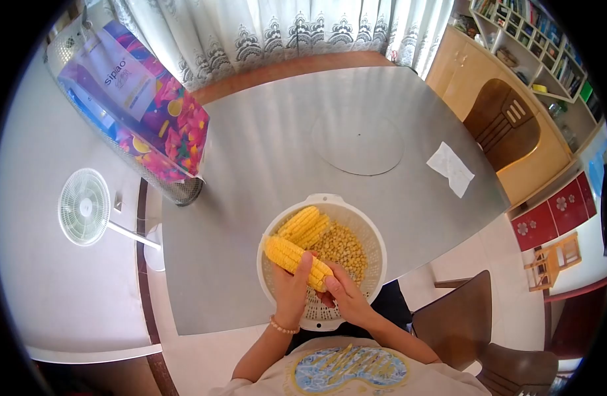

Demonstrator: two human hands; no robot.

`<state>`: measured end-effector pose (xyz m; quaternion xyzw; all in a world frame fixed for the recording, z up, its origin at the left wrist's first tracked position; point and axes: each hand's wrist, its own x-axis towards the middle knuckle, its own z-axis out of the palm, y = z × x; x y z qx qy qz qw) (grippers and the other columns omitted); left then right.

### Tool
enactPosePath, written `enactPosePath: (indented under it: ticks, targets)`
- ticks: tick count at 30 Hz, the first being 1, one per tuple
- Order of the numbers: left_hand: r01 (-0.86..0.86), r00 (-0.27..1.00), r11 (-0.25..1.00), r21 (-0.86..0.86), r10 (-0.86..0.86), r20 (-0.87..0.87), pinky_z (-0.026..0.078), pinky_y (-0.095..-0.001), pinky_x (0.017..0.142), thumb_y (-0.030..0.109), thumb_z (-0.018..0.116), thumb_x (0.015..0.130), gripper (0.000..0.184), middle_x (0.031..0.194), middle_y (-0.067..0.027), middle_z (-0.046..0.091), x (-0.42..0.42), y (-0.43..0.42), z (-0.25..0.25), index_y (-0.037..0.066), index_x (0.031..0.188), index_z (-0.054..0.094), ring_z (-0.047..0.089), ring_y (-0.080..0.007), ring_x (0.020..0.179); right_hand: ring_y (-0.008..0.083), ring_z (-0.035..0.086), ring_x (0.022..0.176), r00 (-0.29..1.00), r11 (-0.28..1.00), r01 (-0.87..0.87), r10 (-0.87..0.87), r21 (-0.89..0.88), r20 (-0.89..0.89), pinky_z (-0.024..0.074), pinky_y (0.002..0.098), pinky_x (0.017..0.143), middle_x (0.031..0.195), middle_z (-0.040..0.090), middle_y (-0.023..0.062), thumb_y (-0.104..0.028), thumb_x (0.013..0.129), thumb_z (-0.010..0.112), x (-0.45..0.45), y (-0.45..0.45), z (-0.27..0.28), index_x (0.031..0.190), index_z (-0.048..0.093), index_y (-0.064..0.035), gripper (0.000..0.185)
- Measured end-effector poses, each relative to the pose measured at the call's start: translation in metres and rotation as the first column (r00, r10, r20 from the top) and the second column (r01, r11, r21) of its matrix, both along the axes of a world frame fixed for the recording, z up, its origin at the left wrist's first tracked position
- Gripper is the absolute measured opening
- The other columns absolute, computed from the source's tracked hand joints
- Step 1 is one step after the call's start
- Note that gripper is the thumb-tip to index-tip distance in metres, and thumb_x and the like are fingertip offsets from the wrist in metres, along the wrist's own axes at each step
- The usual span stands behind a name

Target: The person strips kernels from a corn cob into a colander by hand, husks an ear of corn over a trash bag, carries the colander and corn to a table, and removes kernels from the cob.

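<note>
Both my hands hold one yellow corn cob (287,256), tilted over a white colander (381,247). My left hand (292,290) wraps the cob near its middle, thumb lying along the top. At the cob's lower right end, my right hand (348,297) grips with the thumb pressed on the kernels. Inside the colander, more corn cobs (303,223) rest at the upper left. Loose corn kernels (343,251) are heaped to their right. The undersides of my fingers are partly hidden by the cob.
The colander stands at the front edge of a grey table (264,152). A colourful bag (145,99) in a mesh holder (184,193) is at the left, a white tissue (451,168) at the right. A wooden chair (455,317) stands near my right side, a white fan (85,208) at left.
</note>
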<state>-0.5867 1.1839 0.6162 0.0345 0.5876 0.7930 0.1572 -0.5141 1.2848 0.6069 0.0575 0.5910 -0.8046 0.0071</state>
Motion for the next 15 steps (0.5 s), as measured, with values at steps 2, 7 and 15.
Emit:
enactPosePath:
  ticks: [2,7,15]
  targets:
    - [-0.006,1.0,1.0,-0.023,0.005,-0.022,0.045,-0.0235,0.069,0.016,0.055,0.083,0.031,0.089,-0.0064,0.056,0.001,0.001,0.003,0.0,0.107,0.043,0.053,-0.011,0.078,0.0087,0.043,0.058,0.993,0.998,-0.016,0.023,-0.062,0.113,0.0361,0.0196,0.052,0.079,0.047,0.0049,-0.037,0.091,0.03,-0.002,0.001,-0.004,0.12,0.034,-0.0039,0.044]
    - [-0.034,0.997,0.997,-0.067,0.029,-0.07,0.045,-0.0232,0.067,0.017,0.056,0.083,0.031,0.088,-0.0063,0.055,0.001,0.005,0.009,-0.001,0.105,0.043,0.053,-0.0109,0.077,0.0101,0.046,0.061,0.993,0.965,0.031,0.0,-0.26,0.118,0.0388,0.0206,0.054,0.083,0.049,0.0047,-0.038,0.09,0.03,-0.005,0.0,-0.009,0.119,0.037,-0.004,0.045]
    - [-0.13,0.982,0.985,-0.116,0.111,-0.154,0.043,-0.0245,0.07,0.019,0.057,0.082,0.04,0.097,-0.008,0.049,-0.006,-0.001,0.0,-0.001,0.11,0.037,0.049,-0.013,0.083,0.0094,0.048,0.062,0.998,0.998,-0.002,0.007,-0.062,0.069,0.0409,0.0205,0.056,0.083,0.05,0.0041,-0.032,0.092,0.033,-0.008,-0.005,0.0,0.114,0.042,-0.0031,0.037]
